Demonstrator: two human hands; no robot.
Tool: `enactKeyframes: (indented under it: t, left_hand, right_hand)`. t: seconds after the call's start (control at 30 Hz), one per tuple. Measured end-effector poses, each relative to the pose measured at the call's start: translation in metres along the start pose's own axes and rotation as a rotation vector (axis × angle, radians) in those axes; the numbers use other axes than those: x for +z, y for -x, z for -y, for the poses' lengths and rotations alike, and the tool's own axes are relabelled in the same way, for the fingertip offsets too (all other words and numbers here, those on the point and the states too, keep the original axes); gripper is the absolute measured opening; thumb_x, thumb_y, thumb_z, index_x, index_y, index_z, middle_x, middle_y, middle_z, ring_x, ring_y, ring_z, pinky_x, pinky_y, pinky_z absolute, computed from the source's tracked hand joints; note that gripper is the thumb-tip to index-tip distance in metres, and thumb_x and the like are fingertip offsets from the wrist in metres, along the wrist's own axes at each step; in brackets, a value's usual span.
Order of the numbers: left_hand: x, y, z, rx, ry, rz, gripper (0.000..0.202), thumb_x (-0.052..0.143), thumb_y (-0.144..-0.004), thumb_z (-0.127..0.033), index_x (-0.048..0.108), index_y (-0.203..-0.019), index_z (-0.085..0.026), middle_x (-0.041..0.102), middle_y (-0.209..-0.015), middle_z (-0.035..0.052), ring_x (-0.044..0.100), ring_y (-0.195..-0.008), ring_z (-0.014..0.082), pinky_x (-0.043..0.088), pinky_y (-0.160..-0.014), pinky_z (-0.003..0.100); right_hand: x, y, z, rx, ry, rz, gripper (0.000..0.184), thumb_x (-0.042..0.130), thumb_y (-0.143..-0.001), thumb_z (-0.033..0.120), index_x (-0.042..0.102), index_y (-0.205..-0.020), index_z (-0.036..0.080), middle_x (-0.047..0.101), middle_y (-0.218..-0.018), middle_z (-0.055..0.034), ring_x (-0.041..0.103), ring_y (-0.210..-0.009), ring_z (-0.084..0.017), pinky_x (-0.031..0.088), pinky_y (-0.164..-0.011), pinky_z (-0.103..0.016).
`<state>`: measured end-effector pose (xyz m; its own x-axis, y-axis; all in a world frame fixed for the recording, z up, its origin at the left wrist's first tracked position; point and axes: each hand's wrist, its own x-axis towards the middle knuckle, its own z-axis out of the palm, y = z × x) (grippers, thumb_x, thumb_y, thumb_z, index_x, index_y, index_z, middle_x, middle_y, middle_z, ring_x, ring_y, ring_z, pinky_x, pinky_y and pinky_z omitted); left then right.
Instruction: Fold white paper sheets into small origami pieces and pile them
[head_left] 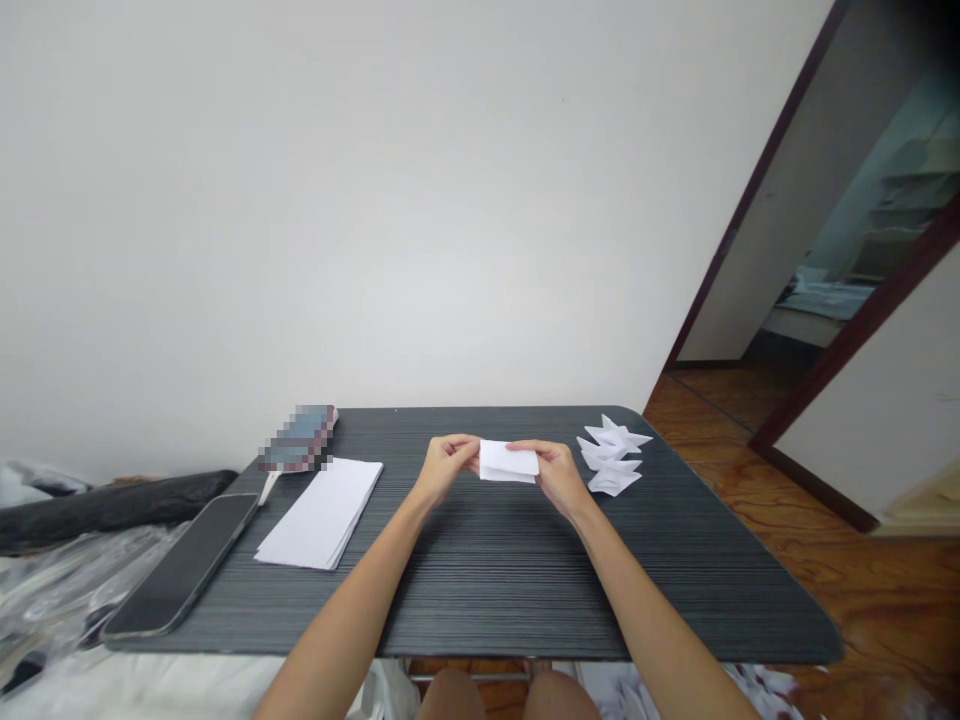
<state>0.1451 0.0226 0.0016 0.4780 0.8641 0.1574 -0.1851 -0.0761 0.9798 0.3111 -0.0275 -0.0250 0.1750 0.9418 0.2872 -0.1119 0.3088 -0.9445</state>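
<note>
A small folded sheet of white paper (504,460) is held just above the dark table, its lower edge showing more than one layer. My left hand (450,465) pinches its left end between thumb and fingers. At the opposite end, my right hand (553,470) grips the paper, with the thumb lying over its top face. Right of that hand, several folded white paper pieces with pointed tips (611,455) lie grouped on the table. To the left is a stack of flat white paper sheets (322,513).
The dark ribbed table (510,600) stands against a white wall (450,200). A smartphone (184,565) lies at its left edge, with a blurred-out packet (300,440) behind. Clear plastic and a black roll (112,510) lie left of the table. A doorway opens at right.
</note>
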Motion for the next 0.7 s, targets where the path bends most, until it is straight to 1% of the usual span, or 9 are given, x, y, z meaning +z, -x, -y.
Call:
enactKeyframes:
  t: [0.1, 0.2, 0.27, 0.4, 0.53, 0.7]
  left_hand:
    - [0.003, 0.001, -0.001, -0.069, 0.041, 0.076, 0.034, 0.058, -0.065, -0.040, 0.060, -0.068, -0.006, 0.061, -0.053, 0.0048, 0.057, -0.046, 0.0132, 0.046, -0.047, 0.024]
    - [0.006, 0.003, -0.001, -0.112, 0.070, 0.150, 0.045, 0.050, -0.070, -0.047, 0.059, -0.072, -0.003, 0.062, -0.056, 0.0101, 0.060, -0.050, 0.0174, 0.046, -0.045, 0.024]
    - [0.007, 0.005, -0.002, -0.124, 0.076, 0.154, 0.048, 0.049, -0.070, -0.049, 0.058, -0.074, -0.002, 0.062, -0.058, 0.0115, 0.061, -0.052, 0.0183, 0.046, -0.044, 0.023]
    - [0.008, 0.005, -0.003, -0.135, 0.044, 0.142, 0.043, 0.055, -0.066, -0.047, 0.058, -0.072, -0.004, 0.062, -0.057, 0.0073, 0.061, -0.053, 0.0168, 0.048, -0.048, 0.022]
    - [0.007, 0.005, -0.004, -0.134, 0.042, 0.145, 0.039, 0.058, -0.065, -0.044, 0.059, -0.070, -0.005, 0.062, -0.058, 0.0054, 0.062, -0.056, 0.0169, 0.050, -0.053, 0.024]
    - [0.006, 0.004, -0.003, -0.136, 0.050, 0.145, 0.037, 0.061, -0.063, -0.041, 0.060, -0.069, -0.005, 0.061, -0.057, 0.0052, 0.062, -0.059, 0.0192, 0.051, -0.061, 0.029]
  right_hand:
    - [-0.002, -0.001, -0.002, -0.018, 0.027, -0.003, 0.021, 0.053, -0.062, 0.016, 0.067, -0.078, 0.018, 0.066, -0.076, -0.0040, 0.058, -0.064, -0.015, 0.043, -0.055, -0.024]
    - [-0.003, -0.001, -0.001, -0.041, 0.056, -0.010, 0.021, 0.050, -0.062, 0.015, 0.068, -0.075, 0.018, 0.066, -0.073, -0.0029, 0.057, -0.061, -0.013, 0.041, -0.053, -0.023]
    - [-0.003, -0.001, 0.002, -0.057, 0.074, -0.011, 0.021, 0.050, -0.062, 0.015, 0.067, -0.072, 0.017, 0.065, -0.071, -0.0024, 0.056, -0.060, -0.012, 0.040, -0.052, -0.022]
    - [-0.002, 0.000, 0.007, -0.093, 0.139, 0.011, 0.021, 0.048, -0.064, 0.015, 0.067, -0.072, 0.017, 0.063, -0.072, -0.0022, 0.053, -0.059, -0.011, 0.038, -0.050, -0.021]
    - [-0.003, 0.000, 0.009, -0.118, 0.159, 0.022, 0.021, 0.046, -0.065, 0.013, 0.066, -0.070, 0.017, 0.062, -0.072, -0.0019, 0.052, -0.059, -0.011, 0.037, -0.049, -0.020]
    - [-0.003, 0.000, 0.010, -0.147, 0.175, 0.022, 0.019, 0.044, -0.065, 0.013, 0.064, -0.066, 0.016, 0.060, -0.070, -0.0015, 0.052, -0.059, -0.011, 0.037, -0.050, -0.021]
